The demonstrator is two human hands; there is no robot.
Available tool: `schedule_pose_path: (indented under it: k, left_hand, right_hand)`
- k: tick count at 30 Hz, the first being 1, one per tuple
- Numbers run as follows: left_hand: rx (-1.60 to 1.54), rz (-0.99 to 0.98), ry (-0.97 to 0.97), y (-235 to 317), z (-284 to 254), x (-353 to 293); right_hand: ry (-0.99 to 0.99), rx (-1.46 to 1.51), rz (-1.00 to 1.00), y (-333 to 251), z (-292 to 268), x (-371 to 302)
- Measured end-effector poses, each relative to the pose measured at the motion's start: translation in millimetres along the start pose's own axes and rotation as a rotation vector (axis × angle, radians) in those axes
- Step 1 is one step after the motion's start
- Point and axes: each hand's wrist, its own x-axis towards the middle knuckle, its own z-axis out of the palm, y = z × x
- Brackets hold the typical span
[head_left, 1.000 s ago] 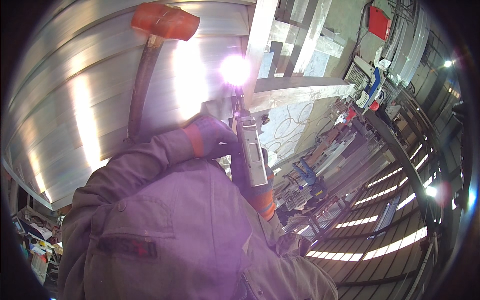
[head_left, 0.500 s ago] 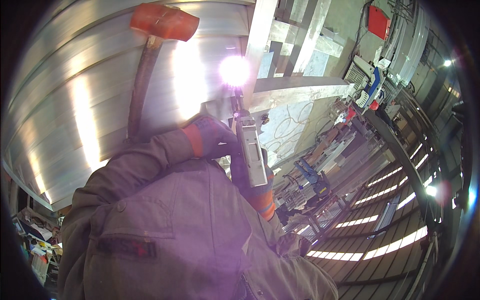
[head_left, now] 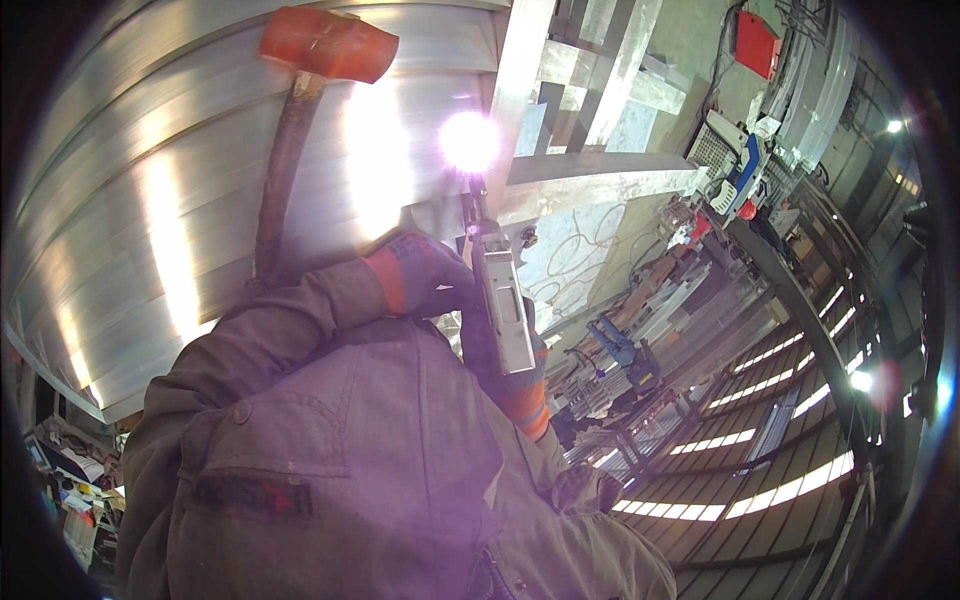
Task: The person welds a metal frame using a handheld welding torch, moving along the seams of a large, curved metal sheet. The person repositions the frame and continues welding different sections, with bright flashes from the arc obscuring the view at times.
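A welding gun (head_left: pixel 506 305) with a silver, dark-edged body points away from me, and an intense white-violet glow (head_left: pixel 468 142) burns at its tip. My left hand (head_left: pixel 428 275), in a dark glove with an orange cuff, is closed against the gun's left side; its fingertips are partly hidden. Behind and below the gun body, my right hand (head_left: pixel 528 385) wraps its grip in a similar glove with an orange striped cuff; most of its fingers are covered. The glow lies at the right edge of shiny ribbed metal panels (head_left: pixel 200 130), beside an upright metal bar (head_left: pixel 515 90).
A mallet with a red head (head_left: pixel 328 45) and brown handle lies on the panels at left. Metal beams (head_left: pixel 600 185) cross at the right. Farther off are a red box (head_left: pixel 757 45), a blue-and-white machine (head_left: pixel 740 165) and a person in blue trousers (head_left: pixel 622 350).
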Motion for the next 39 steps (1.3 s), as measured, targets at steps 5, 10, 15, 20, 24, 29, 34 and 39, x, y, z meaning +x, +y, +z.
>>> schedule_pose_path:
  k: [5, 10, 15, 20, 24, 29, 34, 39]
  left_hand:
    - [0.014, -0.015, -0.02, 1.2, -1.1, -0.5]
    - [-0.001, -0.072, -0.075, -7.7, 5.6, -1.7]
    - [-0.057, 0.037, 0.015, -15.4, 15.6, 2.4]
    - [0.06, 0.009, -0.096, -17.4, 13.1, 7.3]
    - [-0.145, -0.031, -0.05, -15.0, 12.2, 8.4]
    - [-0.024, 0.008, -0.067, -10.6, 7.7, 10.3]
    - [0.001, 0.002, 0.011, -8.9, 10.2, 11.1]
    - [-0.043, 0.004, 0.059, -14.8, 15.3, 7.7]
  right_hand:
    - [-0.032, -0.014, -0.002, -4.6, -4.8, 1.4]
    - [0.027, 0.056, 0.002, -6.0, -7.3, -1.0]
    - [0.094, 0.06, 0.058, -7.4, -4.0, -8.1]
    - [0.061, -0.045, -0.01, -8.6, -16.4, -6.1]
    - [-0.004, -0.063, 0.02, -13.1, -25.3, -0.1]
    - [-0.029, -0.03, 0.054, -16.0, -25.6, 6.0]
    - [-0.05, 0.049, 0.15, -14.7, -18.1, 9.6]
    - [-0.079, -0.032, 0.091, -12.5, -19.8, 12.3]
